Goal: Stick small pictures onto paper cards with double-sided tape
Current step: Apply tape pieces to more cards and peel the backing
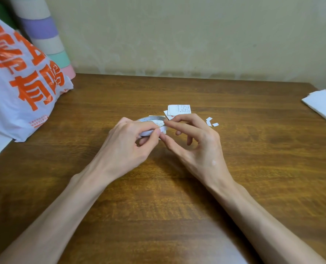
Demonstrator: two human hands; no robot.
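My left hand (133, 138) grips a white roll of double-sided tape (152, 121) just above the middle of the wooden table (158, 206). My right hand (194, 141) pinches the roll's loose end between thumb and forefinger, right beside my left thumb. Behind the hands lies a small pile of paper cards and pictures (179, 109) with printed text. A few tiny white paper scraps (211, 122) lie to the right of my right hand.
A white plastic bag with orange lettering (23, 80) stands at the left edge, with a pastel striped roll (47, 35) behind it. Folded white tissue (322, 104) lies at the far right. A pale wall closes the back.
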